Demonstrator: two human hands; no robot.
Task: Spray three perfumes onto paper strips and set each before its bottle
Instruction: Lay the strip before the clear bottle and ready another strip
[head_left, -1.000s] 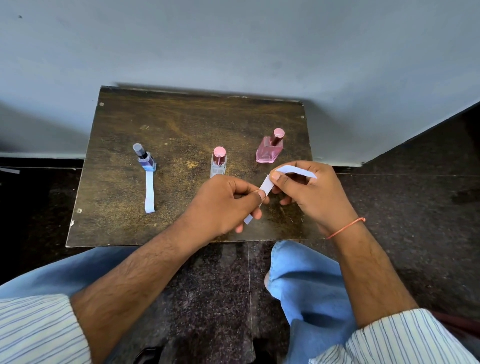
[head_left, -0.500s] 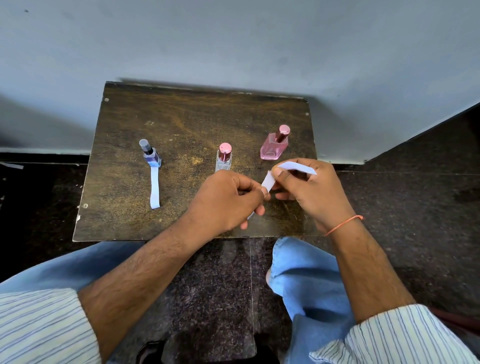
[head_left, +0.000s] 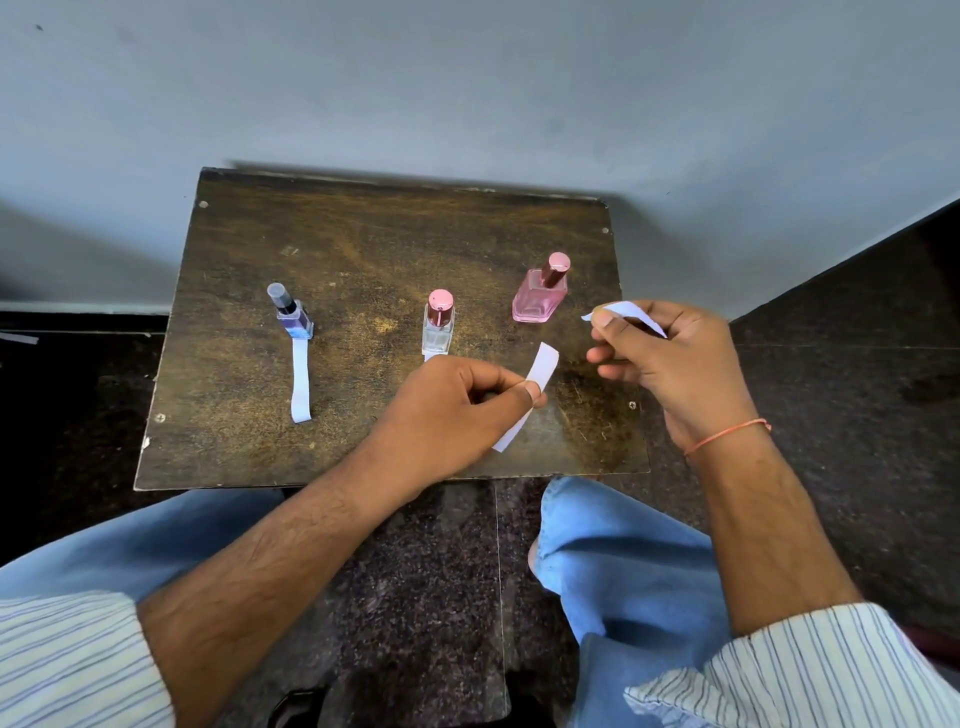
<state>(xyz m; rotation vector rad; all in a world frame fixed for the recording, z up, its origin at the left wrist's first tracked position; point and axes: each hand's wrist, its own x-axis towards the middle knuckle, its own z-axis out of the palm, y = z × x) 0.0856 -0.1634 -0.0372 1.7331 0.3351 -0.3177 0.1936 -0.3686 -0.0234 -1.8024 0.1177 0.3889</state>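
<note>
Two hands each pinched a paper strip: left hand (head_left: 457, 410) held one (head_left: 525, 396) over the desk (head_left: 363, 249) (at 5 o'clock from the pink bottle (head_left: 539, 296)), right hand (head_left: 670, 364) another (head_left: 628, 314).

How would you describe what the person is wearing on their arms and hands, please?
Both forearms are bare, with sleeves pushed up toward the elbows. The left sleeve and right sleeve are white with thin dark vertical stripes. A thin orange thread bracelet circles the right wrist. The left hand and right hand wear no gloves, and no rings are visible.
</note>
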